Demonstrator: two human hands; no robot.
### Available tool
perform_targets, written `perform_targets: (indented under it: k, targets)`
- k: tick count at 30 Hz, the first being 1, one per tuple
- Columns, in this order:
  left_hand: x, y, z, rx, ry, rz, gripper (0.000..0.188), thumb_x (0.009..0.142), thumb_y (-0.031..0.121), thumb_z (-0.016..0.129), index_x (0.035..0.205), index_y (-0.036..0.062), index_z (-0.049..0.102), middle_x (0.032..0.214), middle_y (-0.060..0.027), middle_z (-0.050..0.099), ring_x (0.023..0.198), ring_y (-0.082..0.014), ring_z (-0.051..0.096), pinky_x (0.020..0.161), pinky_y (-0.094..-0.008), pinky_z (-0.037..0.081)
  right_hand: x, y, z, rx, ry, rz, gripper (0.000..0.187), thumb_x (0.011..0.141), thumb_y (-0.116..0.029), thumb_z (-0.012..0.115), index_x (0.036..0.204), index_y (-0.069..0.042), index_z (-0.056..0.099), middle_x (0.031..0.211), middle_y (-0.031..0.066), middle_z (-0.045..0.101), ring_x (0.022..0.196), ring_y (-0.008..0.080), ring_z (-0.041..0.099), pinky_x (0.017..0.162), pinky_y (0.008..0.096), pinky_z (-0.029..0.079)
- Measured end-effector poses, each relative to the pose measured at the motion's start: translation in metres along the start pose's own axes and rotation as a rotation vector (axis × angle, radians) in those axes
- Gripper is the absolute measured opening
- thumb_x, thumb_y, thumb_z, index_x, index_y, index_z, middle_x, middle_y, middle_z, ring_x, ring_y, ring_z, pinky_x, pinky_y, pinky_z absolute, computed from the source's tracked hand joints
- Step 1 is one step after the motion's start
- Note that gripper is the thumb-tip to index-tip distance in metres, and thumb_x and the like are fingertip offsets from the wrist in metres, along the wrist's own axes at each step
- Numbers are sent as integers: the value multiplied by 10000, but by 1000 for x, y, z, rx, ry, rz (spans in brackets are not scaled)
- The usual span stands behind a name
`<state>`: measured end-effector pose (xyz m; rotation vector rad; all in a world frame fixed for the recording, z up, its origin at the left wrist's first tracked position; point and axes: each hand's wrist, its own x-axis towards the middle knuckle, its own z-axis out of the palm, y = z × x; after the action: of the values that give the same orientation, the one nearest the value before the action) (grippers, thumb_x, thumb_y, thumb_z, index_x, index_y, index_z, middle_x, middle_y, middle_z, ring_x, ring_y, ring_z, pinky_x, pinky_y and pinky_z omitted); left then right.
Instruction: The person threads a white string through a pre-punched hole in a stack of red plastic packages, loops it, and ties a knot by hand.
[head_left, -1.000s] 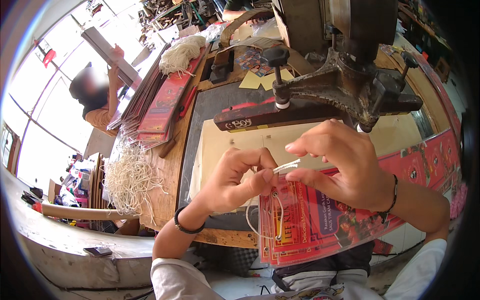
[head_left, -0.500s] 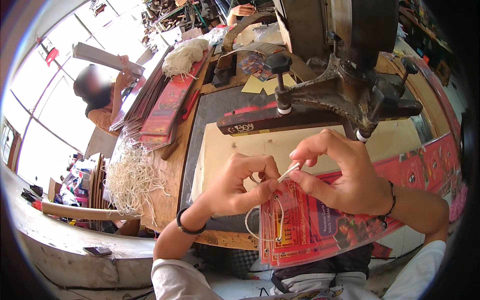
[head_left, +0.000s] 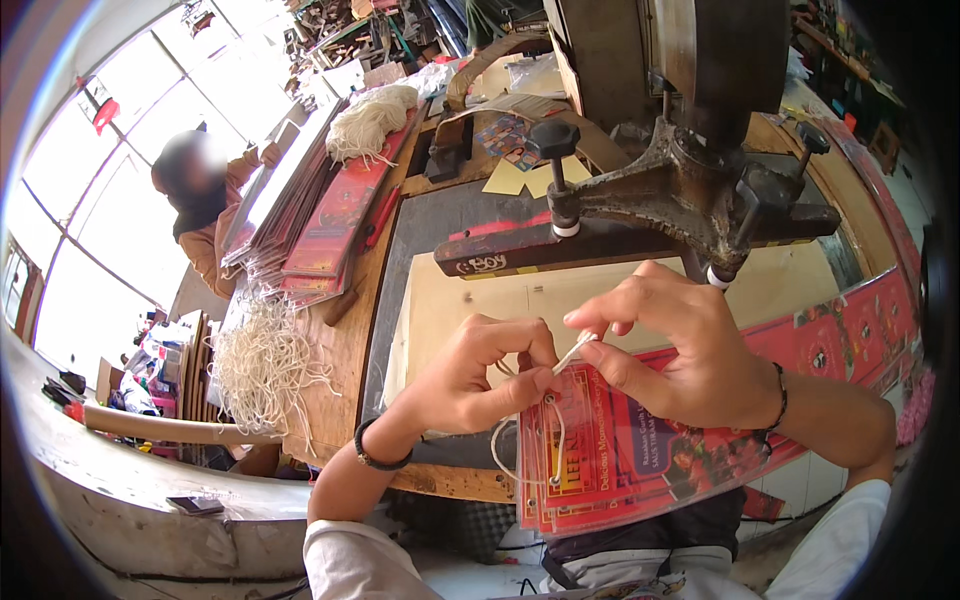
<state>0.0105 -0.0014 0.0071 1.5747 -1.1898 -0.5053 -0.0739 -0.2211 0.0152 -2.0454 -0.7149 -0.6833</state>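
Observation:
My left hand (head_left: 468, 378) pinches the top left corner of a stack of red printed cards (head_left: 640, 460) held over my lap. A loop of white cord (head_left: 528, 440) hangs through the punched holes at that corner. My right hand (head_left: 680, 350) holds the free end of the cord between thumb and fingers, just above the cards. Both hands touch the stack near its upper edge, in front of the cream pad (head_left: 500, 310) on the bench.
A heavy iron punch press (head_left: 690, 190) stands on the wooden bench (head_left: 345, 345) right behind my hands. Loose white cords (head_left: 262, 365) and stacked red cards (head_left: 330, 225) lie at the left. Another person (head_left: 205, 215) works at the far left by the windows.
The cards and both hands dropped lower and nearer to me. My right hand drew the cord end up through the corner hole. The other person lowered their raised stack.

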Motion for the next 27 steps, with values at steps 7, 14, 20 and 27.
perform_targets:
  k: [7,14,20,27]
  targets:
    - [0,-7,-3,-39,13,22,249,891,212,574,769,-2,545,685,-54,590,644,-138,569,630,-286,455,1,4,-2,-203,-12,-142,230,767,-88,773,992,-88,724,838,18,678,749,200,607,696,333,474]
    - [-2,-8,-5,-112,1,3,323,941,275,542,765,4,536,673,-33,555,638,-101,519,603,-269,417,0,3,-5,-442,-27,-280,235,735,-132,770,965,-110,723,863,-30,657,767,169,575,708,324,445]
    - [0,7,-2,-154,40,-145,337,992,276,515,944,-29,651,717,-36,636,690,-98,591,650,-267,476,0,3,-3,-507,10,-314,203,734,-147,766,929,-113,722,844,-31,649,764,168,575,689,319,445]
    - [1,6,4,-197,118,-186,264,990,172,579,1108,-41,681,818,-58,694,777,-116,670,731,-259,530,-1,2,-4,-552,7,-280,170,768,-172,707,933,-133,717,852,-45,650,787,146,581,700,297,440]
